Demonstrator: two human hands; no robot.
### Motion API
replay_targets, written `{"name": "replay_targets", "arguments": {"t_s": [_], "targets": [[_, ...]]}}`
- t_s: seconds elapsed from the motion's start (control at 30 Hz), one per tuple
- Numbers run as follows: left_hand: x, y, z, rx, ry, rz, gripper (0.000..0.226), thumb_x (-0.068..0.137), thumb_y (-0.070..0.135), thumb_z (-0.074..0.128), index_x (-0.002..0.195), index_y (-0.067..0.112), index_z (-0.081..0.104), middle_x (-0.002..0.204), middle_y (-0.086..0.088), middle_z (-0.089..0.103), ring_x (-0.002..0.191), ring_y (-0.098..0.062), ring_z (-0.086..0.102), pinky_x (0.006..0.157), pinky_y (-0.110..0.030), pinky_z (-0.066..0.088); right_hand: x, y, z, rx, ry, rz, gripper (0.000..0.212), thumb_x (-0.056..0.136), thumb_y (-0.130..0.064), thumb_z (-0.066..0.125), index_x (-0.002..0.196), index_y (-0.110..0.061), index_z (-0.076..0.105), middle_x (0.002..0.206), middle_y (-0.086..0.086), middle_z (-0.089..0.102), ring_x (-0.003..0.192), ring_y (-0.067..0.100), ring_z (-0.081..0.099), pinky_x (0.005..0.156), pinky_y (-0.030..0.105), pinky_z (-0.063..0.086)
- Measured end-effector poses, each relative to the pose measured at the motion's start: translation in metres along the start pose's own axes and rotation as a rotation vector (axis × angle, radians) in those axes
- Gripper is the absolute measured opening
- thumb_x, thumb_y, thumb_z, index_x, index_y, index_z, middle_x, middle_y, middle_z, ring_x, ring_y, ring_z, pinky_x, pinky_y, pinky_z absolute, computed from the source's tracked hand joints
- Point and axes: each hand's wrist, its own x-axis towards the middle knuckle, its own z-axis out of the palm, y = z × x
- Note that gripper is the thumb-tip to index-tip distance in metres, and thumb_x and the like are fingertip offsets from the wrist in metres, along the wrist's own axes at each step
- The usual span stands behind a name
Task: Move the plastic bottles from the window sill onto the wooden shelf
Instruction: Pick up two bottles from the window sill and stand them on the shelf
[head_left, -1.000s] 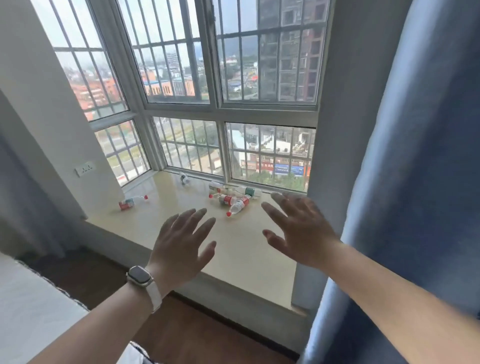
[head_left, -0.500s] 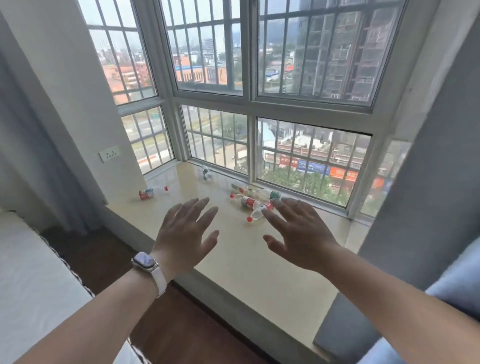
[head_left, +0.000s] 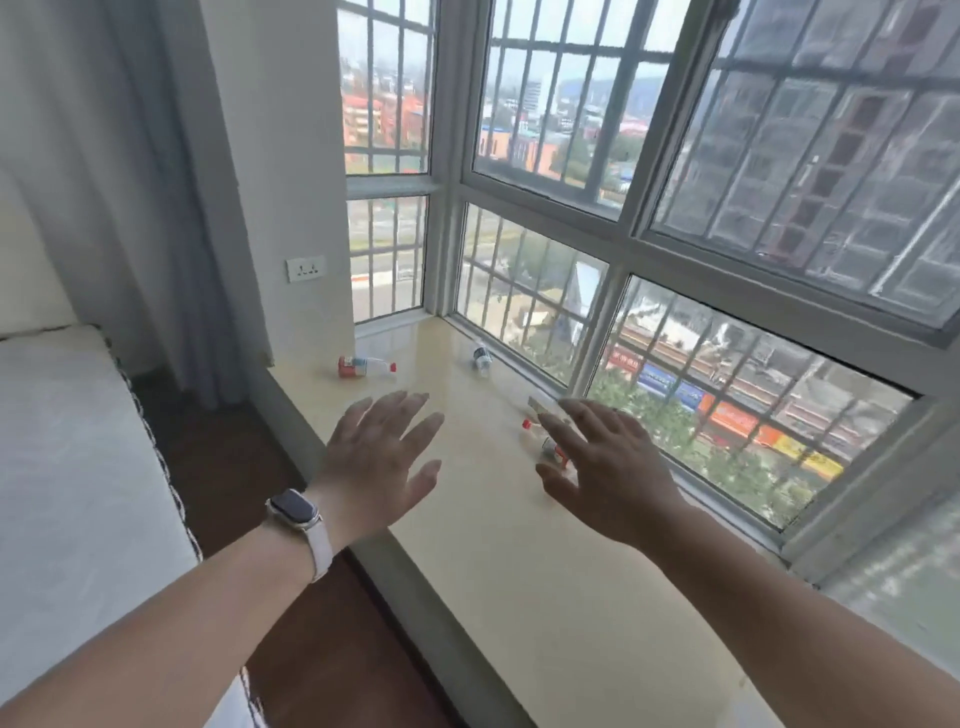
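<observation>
Hiding partly behind the right hand (head_left: 608, 467), a cluster of bottles (head_left: 540, 441) is showing only two red caps and a scrap of label, so how many are lying there is hard to tell. Blur is softening the whole view, and no label is reading clearly. A red-label bottle (head_left: 363, 366) is lying on its side near the far left corner of the window sill (head_left: 519, 561), its cap pointing right. A blue-label bottle (head_left: 481, 357) is lying at the sill's far edge, just beside the window frame (head_left: 519, 358) and well apart from the red-label one. Whether any bottle is holding liquid is not showing. The left hand (head_left: 382, 457) is hovering over the sill's near edge, its fingers (head_left: 405, 410) spreading wide and straight, holding nothing. The right hand's fingers (head_left: 582, 415) are spreading wide too, gripping nothing; whether they are touching the cluster cannot be told. A watch (head_left: 293, 509) is sitting on the left wrist. A bed (head_left: 67, 467) is running off the picture's left edge, near a grey curtain (head_left: 130, 182).
</observation>
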Motion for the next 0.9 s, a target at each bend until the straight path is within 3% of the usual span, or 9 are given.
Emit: {"name": "replay_targets", "arguments": {"t_s": [0.5, 0.9], "targets": [[0.031, -0.078, 0.009, 0.143, -0.102, -0.18, 0.051, 0.088, 0.046, 0.048, 0.13, 0.018, 0.057, 0.14, -0.012, 0.052, 0.128, -0.034, 0.048, 0.105, -0.054, 0.035, 0.126, -0.017, 0.064, 0.115, -0.041, -0.168, 0.061, 0.09, -0.057, 0.039, 0.136, -0.019, 0.057, 0.14, 0.011, 0.055, 0.128, 0.034, 0.05, 0.104, 0.048, 0.039], [0.177, -0.08, 0.084, 0.201, -0.15, -0.146, 0.054, 0.087, 0.046, 0.049, 0.134, 0.02, 0.051, 0.14, -0.008, 0.052, 0.128, -0.029, 0.048, 0.105, -0.047, 0.03, 0.219, 0.106, 0.131, 0.138, -0.037, -0.148, 0.06, 0.091, -0.056, 0.041, 0.137, -0.02, 0.055, 0.141, 0.011, 0.053, 0.131, 0.033, 0.047, 0.107, 0.047, 0.036]]}}
